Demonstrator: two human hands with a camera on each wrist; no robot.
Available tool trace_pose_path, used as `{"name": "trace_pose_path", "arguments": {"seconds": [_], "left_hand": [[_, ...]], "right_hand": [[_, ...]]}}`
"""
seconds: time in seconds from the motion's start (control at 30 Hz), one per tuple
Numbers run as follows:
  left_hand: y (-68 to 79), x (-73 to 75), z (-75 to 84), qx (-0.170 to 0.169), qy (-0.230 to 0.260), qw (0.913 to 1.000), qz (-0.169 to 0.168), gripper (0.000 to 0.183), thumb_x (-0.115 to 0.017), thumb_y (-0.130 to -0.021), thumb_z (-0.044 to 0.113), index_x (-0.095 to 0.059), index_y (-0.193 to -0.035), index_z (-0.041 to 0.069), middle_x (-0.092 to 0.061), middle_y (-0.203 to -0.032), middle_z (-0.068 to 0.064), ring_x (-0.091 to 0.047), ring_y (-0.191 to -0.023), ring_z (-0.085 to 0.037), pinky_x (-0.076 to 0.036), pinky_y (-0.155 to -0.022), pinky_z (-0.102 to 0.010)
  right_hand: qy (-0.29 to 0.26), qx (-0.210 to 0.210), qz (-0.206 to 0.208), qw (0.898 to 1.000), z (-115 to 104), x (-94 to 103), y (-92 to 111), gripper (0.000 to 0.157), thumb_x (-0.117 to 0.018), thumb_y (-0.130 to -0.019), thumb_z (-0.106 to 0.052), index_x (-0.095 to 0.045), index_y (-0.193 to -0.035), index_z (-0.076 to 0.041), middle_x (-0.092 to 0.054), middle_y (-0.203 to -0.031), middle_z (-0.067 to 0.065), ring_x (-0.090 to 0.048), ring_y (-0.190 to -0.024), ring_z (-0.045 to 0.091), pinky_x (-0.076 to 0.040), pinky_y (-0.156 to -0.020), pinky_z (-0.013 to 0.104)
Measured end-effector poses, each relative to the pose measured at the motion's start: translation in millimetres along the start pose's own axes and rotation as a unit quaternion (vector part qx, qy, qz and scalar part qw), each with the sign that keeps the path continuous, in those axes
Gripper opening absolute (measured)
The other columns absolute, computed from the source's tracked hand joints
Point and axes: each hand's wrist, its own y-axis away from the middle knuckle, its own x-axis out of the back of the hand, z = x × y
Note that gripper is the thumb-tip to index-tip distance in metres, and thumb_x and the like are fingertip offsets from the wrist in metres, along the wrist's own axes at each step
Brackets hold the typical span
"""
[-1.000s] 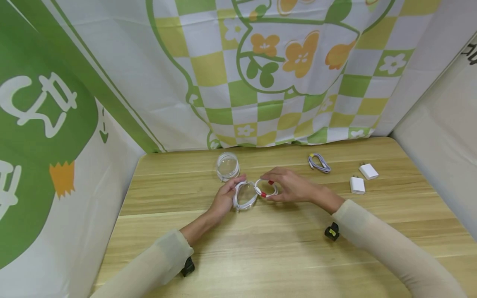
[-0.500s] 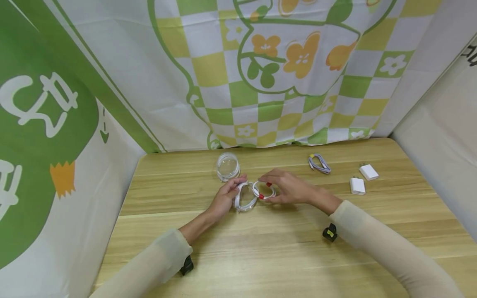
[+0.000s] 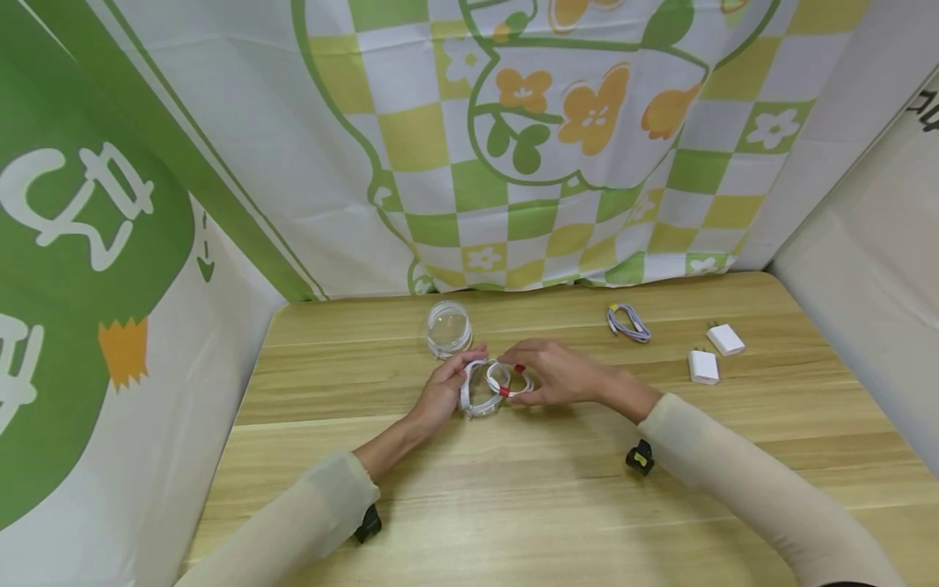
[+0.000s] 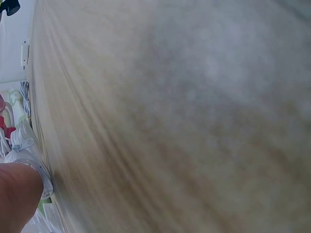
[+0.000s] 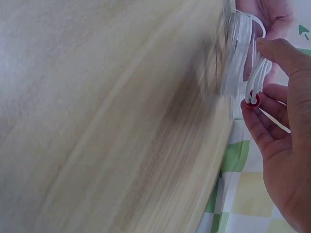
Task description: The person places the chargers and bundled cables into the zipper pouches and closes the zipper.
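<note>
My left hand (image 3: 443, 387) grips a small round clear pouch (image 3: 466, 397) with a white rim, held over the wooden table. In the left wrist view a zipper pull (image 4: 23, 144) shows on the pouch. My right hand (image 3: 561, 375) pinches a coiled white cable (image 5: 259, 70) bound with red ties (image 3: 504, 391). In the head view the coil overlaps the pouch's right part; in the right wrist view it is right against the pouch's side. Whether any of the coil is inside cannot be told. Left fingertips are partly hidden behind the pouch.
Another round clear pouch (image 3: 431, 333) lies behind my left hand. A lilac coiled cable (image 3: 637, 328) with a yellow tie lies at the back right. Two white charger plugs (image 3: 704, 367) lie farther right. A patterned curtain (image 3: 480, 196) hangs along the table's back edge.
My right hand has moved left and slightly toward me with the white cable, from beside the pouch to overlapping it. The left hand and pouch have stayed nearly still.
</note>
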Motion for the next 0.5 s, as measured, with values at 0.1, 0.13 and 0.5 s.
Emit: {"name": "trace_pose_path", "arguments": {"seconds": [0.1,0.13,0.5], "left_hand": [[0.3,-0.4,0.2,0.001,0.005,1.0,0.001,0.045,-0.031,-0.103,-0.009,-0.05,-0.143,-0.015,-0.039,-0.166,-0.024,-0.027,-0.159,-0.038,-0.015,-0.133,-0.048],[0.5,-0.4,0.2,0.002,0.007,1.0,0.001,0.045,-0.031,-0.103,-0.008,-0.05,-0.143,-0.015,-0.039,-0.166,-0.024,-0.027,-0.159,-0.038,-0.014,-0.133,-0.048],[0.2,0.5,1.8,0.012,-0.007,0.9999,0.008,0.043,-0.032,-0.106,-0.006,-0.05,-0.145,-0.012,-0.041,-0.165,-0.024,-0.027,-0.159,-0.038,-0.015,-0.133,-0.05]], "right_hand": [[-0.004,0.003,-0.006,1.0,-0.8,-2.9,-2.0,0.061,-0.086,-0.089,-0.03,-0.067,-0.135,0.004,-0.071,-0.13,0.016,-0.071,-0.107,0.022,-0.06,-0.099,0.041],[-0.004,0.004,-0.008,1.0,-1.0,-3.9,-2.4,0.061,-0.086,-0.089,-0.03,-0.067,-0.135,0.004,-0.071,-0.13,0.016,-0.07,-0.108,0.023,-0.06,-0.1,0.042],[-0.002,-0.004,-0.02,1.0,0.4,-10.0,-5.3,0.058,-0.084,-0.09,-0.033,-0.068,-0.133,0.003,-0.072,-0.129,0.016,-0.07,-0.111,0.023,-0.06,-0.1,0.041]]}}
